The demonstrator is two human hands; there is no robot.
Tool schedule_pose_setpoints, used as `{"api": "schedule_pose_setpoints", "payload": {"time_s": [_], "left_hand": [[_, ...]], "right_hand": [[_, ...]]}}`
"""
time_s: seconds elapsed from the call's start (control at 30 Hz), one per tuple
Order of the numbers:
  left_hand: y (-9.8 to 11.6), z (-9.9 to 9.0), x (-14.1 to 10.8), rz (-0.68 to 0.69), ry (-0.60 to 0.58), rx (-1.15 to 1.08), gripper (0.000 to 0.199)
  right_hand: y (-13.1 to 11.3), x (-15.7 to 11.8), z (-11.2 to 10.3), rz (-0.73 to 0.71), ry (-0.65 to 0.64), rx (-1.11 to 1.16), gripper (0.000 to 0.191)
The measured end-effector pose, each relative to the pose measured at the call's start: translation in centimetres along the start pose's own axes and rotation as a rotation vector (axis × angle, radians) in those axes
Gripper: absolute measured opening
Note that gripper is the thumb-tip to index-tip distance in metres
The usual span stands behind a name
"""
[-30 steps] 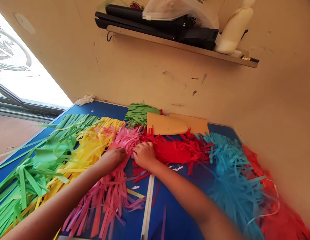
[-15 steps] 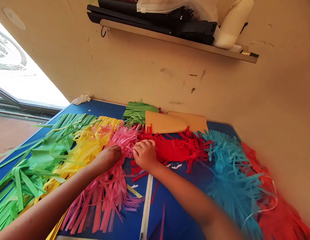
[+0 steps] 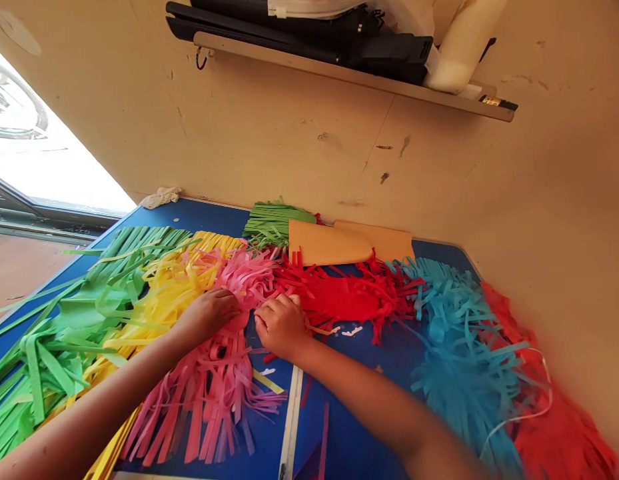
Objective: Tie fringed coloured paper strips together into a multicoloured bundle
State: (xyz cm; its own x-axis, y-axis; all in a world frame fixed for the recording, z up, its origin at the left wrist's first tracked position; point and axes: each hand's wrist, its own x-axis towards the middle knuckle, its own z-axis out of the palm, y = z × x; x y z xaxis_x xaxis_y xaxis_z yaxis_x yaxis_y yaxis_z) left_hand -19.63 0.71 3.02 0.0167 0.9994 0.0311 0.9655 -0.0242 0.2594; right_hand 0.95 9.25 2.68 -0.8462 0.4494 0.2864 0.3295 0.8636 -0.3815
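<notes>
The pink fringed paper [image 3: 246, 277] lies mid-table between yellow fringe [image 3: 172, 287] and red fringe [image 3: 346, 297] — the left hand [image 3: 214, 312] on its edge, fingers curled; the right hand [image 3: 282, 325] beside it, fingers bent inward. Whether either pinches paper, I cannot tell. Beyond sit plain orange sheets [image 3: 329, 243]; no writing is readable, even on the shelf's [image 3: 359, 79] items.

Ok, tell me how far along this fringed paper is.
Already cut into fringe: the green bundle, yellow bundle, red bundle and turquoise bundle. In hand: the pink fringe, where the left hand and right hand are working. Possibly left: the orange sheets by the wall, which show no fringe. Whether the pink is finished, I can't tell.
</notes>
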Motion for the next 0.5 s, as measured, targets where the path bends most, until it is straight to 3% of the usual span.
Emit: {"api": "schedule_pose_setpoints", "payload": {"time_s": [0.23,0.5], "left_hand": [[0.9,-0.1,0.2,0.069,0.033,0.115,0.031],[-0.5,0.6,-0.1,0.082,0.098,0.125,0.023]], "right_hand": [[0.0,-0.2,1.3,0.025,0.022,0.001,0.016],[-0.3,0.4,0.7,0.072,-0.093,-0.011,0.023]]}}
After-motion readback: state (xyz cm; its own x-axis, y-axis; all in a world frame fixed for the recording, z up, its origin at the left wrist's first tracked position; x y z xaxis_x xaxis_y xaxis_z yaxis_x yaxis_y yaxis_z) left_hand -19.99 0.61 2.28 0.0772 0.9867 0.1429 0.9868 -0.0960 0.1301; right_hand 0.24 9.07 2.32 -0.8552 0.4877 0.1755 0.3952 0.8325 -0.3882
